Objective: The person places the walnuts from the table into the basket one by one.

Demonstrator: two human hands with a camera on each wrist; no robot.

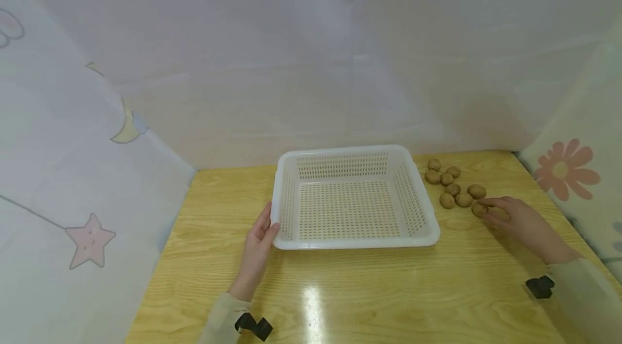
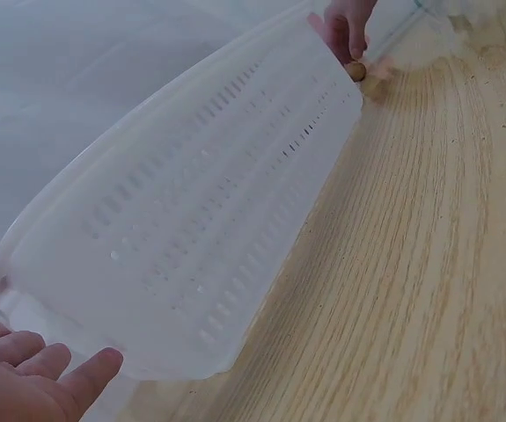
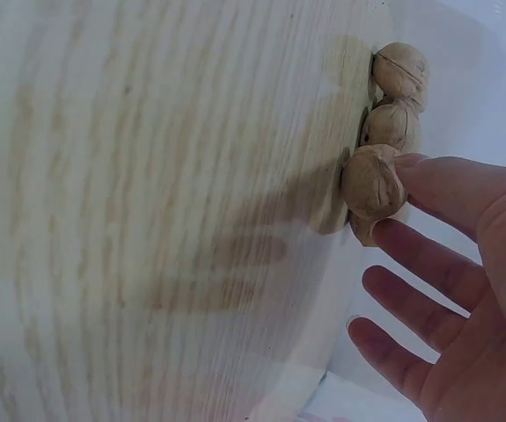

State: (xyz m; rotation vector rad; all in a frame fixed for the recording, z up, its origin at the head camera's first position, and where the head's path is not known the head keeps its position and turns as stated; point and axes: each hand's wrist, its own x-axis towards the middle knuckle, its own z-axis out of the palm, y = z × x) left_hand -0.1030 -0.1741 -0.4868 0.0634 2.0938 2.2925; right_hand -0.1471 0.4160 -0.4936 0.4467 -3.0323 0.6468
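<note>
A white plastic basket (image 1: 350, 244) with slotted walls and base stands upright on the table, nothing inside it. My left hand (image 1: 258, 244) grips its left rim near the front corner, thumb on the rim and the other fingers against the outside. In the left wrist view the fingers (image 2: 50, 362) are spread below the rim. To the right of the basket lies a loose group of several walnuts (image 1: 453, 189). My right hand (image 1: 527, 225) pinches the nearest walnut (image 3: 374, 182) between thumb and index finger, while its remaining fingers extend apart.
The wooden table (image 1: 369, 295) ends at a pale cloth wall (image 1: 330, 90) behind the basket. Printed cloth walls rise at the left and right edges. A black strap device sits on each wrist.
</note>
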